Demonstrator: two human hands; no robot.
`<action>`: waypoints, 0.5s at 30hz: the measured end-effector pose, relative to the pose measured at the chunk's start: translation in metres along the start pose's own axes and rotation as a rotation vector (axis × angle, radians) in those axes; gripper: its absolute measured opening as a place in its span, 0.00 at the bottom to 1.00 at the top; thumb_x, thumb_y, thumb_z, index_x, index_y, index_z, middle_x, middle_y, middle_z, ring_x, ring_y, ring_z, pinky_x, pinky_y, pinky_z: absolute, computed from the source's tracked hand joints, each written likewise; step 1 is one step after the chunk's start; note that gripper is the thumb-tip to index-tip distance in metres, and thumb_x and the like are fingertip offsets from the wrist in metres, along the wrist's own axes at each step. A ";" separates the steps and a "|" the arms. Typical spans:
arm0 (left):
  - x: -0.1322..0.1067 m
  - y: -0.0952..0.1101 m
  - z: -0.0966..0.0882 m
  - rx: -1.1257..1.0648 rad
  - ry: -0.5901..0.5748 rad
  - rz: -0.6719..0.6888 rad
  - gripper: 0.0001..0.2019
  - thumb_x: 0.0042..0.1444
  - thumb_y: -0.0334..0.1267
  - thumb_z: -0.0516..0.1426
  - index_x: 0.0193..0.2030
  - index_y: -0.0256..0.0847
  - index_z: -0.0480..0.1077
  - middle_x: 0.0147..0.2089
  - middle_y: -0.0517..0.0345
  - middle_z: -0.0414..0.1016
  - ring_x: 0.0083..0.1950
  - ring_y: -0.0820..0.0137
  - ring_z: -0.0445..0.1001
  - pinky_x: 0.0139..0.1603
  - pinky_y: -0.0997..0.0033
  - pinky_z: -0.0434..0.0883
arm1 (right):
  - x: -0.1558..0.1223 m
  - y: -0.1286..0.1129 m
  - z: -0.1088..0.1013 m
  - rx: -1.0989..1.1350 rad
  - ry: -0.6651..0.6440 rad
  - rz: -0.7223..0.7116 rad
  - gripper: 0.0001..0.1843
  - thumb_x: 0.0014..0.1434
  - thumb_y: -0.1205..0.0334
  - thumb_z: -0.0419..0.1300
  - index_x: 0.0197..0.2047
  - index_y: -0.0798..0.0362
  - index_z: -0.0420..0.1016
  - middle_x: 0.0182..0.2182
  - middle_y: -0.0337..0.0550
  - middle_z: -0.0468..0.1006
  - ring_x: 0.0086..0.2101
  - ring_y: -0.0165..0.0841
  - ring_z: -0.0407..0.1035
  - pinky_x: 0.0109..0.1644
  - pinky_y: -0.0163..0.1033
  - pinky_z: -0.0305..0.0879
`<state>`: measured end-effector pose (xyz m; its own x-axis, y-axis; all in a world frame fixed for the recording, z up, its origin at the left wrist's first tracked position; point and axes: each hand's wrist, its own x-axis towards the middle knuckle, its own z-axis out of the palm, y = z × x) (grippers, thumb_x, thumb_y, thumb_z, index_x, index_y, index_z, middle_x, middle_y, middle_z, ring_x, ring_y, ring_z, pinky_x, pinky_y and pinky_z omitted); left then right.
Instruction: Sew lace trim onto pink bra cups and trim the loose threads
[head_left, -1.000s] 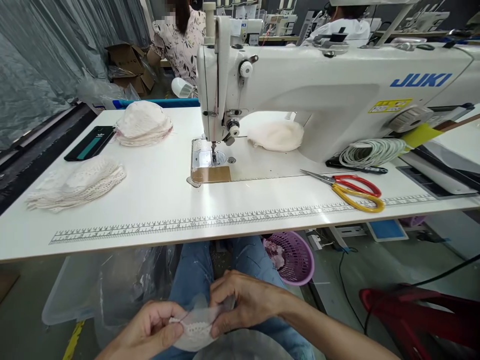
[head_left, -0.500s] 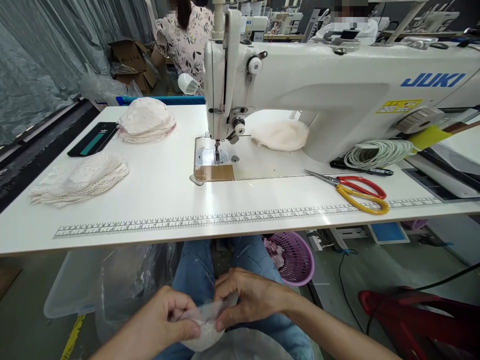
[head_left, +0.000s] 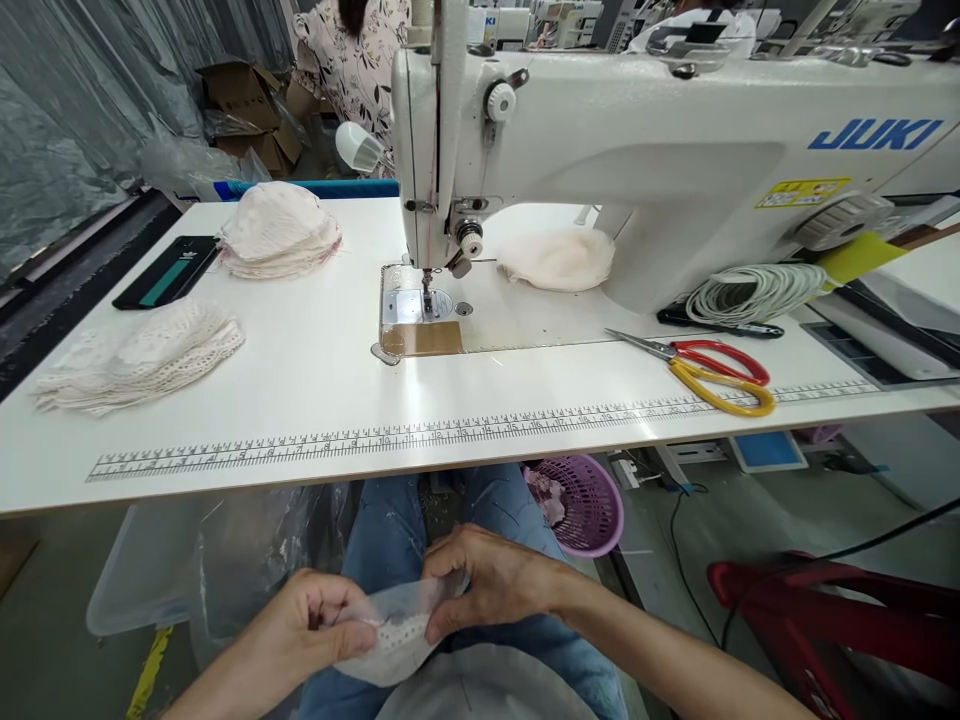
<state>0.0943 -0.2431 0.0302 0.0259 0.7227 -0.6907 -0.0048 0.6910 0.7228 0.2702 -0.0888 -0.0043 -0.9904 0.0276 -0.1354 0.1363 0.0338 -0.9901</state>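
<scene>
Both hands work low over my lap, below the table's front edge. My left hand (head_left: 311, 625) pinches the left end of a small white lace fabric piece (head_left: 394, 630); my right hand (head_left: 487, 585) pinches its right end, fingers curled. The piece sags between them. Up on the white table (head_left: 315, 380) lie a flat pile of lace pieces (head_left: 135, 355) at the left and a stack of rounded pinkish pads (head_left: 277, 230) further back. A white JUKI sewing machine (head_left: 637, 150) stands behind, with its needle (head_left: 427, 280) over the metal plate.
Red-and-yellow scissors (head_left: 712, 370) and a coiled white cord (head_left: 750, 290) lie at the right. A pad (head_left: 559, 258) rests under the machine arm, a black phone (head_left: 165, 272) at far left. A purple basket (head_left: 589, 505) and clear bin (head_left: 187, 570) sit under the table. Another person (head_left: 352, 50) sits behind.
The two hands have shifted their pinches along the lace piece and lifted it slightly. My head has dipped a little; nothing on the table has moved.
</scene>
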 end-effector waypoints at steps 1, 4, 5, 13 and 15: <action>0.000 0.000 0.000 0.001 0.001 -0.001 0.27 0.43 0.61 0.60 0.26 0.33 0.75 0.20 0.64 0.58 0.24 0.76 0.52 0.26 0.76 0.47 | 0.000 -0.001 0.000 0.011 -0.001 0.012 0.21 0.46 0.45 0.67 0.29 0.58 0.77 0.24 0.37 0.72 0.26 0.27 0.67 0.29 0.28 0.59; 0.000 -0.001 -0.003 0.039 -0.025 -0.001 0.27 0.42 0.62 0.60 0.26 0.33 0.75 0.20 0.64 0.56 0.24 0.76 0.50 0.25 0.76 0.46 | 0.000 -0.002 -0.001 0.050 -0.017 0.046 0.22 0.44 0.45 0.67 0.29 0.58 0.77 0.24 0.37 0.72 0.26 0.26 0.67 0.27 0.27 0.59; 0.000 -0.002 -0.004 0.057 -0.033 -0.002 0.28 0.42 0.62 0.60 0.25 0.33 0.76 0.20 0.64 0.55 0.24 0.76 0.49 0.25 0.75 0.46 | 0.000 -0.002 -0.002 0.069 -0.022 0.057 0.22 0.44 0.44 0.67 0.29 0.58 0.77 0.24 0.37 0.72 0.25 0.26 0.66 0.27 0.27 0.59; 0.001 0.004 0.007 0.049 0.001 -0.042 0.27 0.39 0.62 0.61 0.24 0.34 0.76 0.21 0.64 0.55 0.25 0.75 0.50 0.26 0.75 0.47 | -0.002 -0.003 -0.005 0.095 -0.063 0.078 0.24 0.43 0.44 0.67 0.30 0.59 0.79 0.23 0.36 0.71 0.24 0.24 0.64 0.26 0.27 0.57; 0.002 0.009 0.012 0.021 0.008 -0.060 0.28 0.38 0.63 0.62 0.25 0.33 0.75 0.22 0.64 0.58 0.26 0.75 0.52 0.26 0.76 0.48 | -0.002 -0.003 -0.003 0.068 -0.053 0.036 0.23 0.45 0.44 0.67 0.32 0.59 0.79 0.24 0.36 0.71 0.25 0.25 0.64 0.26 0.27 0.57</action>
<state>0.1066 -0.2356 0.0359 0.0171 0.6798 -0.7332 0.0175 0.7330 0.6800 0.2719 -0.0861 -0.0005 -0.9849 -0.0254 -0.1710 0.1719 -0.0345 -0.9845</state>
